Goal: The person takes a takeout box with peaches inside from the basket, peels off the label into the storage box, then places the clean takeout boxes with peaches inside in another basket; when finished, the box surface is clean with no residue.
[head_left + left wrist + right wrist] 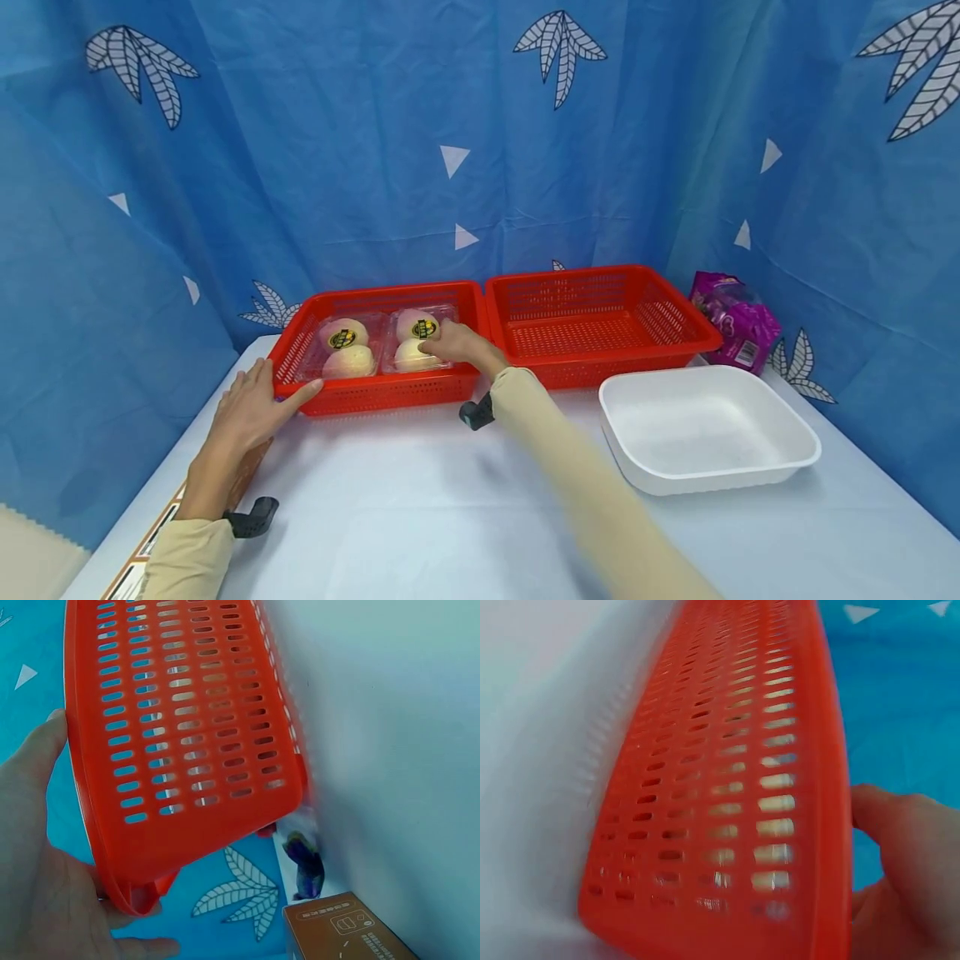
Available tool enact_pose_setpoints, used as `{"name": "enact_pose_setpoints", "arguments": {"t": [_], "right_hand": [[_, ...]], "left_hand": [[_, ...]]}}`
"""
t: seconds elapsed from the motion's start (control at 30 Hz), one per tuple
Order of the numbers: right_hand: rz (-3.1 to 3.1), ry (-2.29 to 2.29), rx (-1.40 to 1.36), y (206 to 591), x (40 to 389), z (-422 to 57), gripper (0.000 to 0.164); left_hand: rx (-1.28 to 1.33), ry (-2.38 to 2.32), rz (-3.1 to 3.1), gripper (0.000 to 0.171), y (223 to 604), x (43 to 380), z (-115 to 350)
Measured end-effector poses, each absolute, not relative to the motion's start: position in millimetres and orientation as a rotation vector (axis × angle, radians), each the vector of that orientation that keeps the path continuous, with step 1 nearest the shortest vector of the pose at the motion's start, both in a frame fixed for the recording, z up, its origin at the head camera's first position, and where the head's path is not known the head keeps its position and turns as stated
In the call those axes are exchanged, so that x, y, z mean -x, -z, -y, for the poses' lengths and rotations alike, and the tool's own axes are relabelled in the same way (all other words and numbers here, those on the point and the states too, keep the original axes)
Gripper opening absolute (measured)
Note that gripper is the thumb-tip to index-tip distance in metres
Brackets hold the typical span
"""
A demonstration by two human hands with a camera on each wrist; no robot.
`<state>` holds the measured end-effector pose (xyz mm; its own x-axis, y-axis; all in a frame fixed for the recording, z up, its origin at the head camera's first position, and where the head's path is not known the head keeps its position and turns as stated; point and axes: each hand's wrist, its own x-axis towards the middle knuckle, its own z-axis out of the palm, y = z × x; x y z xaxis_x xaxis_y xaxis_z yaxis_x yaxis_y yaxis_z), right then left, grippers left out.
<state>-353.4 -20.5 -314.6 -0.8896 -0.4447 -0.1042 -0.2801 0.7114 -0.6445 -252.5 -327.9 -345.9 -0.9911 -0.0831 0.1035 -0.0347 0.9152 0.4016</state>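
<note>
Two clear plastic packs of peach-like pale pink and yellow fruit lie side by side in the left red basket [390, 393]. Each has a round black-and-yellow label. My right hand [461, 343] holds the right-hand pack [411, 367] at its right side, thumb over the lid; its other fingers are partly hidden. The left-hand pack [348, 363] sits untouched beside it. My left hand [250, 408] rests at the basket's front left corner, thumb along the front rim and fingers stretched past the corner. In the left wrist view its thumb [54, 735] touches the rim.
A second red basket [603, 367] stands against the first on the right. In front of it is a white tray [708, 483], with purple packets [738, 325] behind. A brown box [341, 926] lies by my left forearm. Blue curtains [375, 150] close off the back and sides.
</note>
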Motion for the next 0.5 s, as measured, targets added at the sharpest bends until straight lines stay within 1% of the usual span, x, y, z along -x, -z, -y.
{"name": "enact_pose_setpoints", "arguments": {"t": [0.03, 0.23, 0.3, 0.37, 0.43, 0.5], "right_hand": [[-2.681, 0.905, 0.536, 317, 353, 23, 0.066], [-2.730, 0.706, 0.394, 323, 354, 35, 0.063], [-2.760, 0.673, 0.373, 323, 354, 37, 0.056], [-2.779, 0.714, 0.334, 323, 356, 38, 0.046], [-2.778, 0.831, 0.282, 323, 358, 38, 0.034], [-2.737, 1.024, 0.219, 324, 360, 37, 0.026]], "left_hand": [[-0.090, 0.614, 2.959, 0.113, 346, 253, 328], [-0.081, 0.609, 2.981, 0.114, 344, 253, 328], [-0.082, 0.608, 2.989, 0.114, 344, 252, 328], [-0.082, 0.607, 2.994, 0.114, 344, 252, 329], [-0.083, 0.610, 2.995, 0.114, 343, 252, 329], [-0.080, 0.611, 2.996, 0.114, 343, 252, 329]]}}
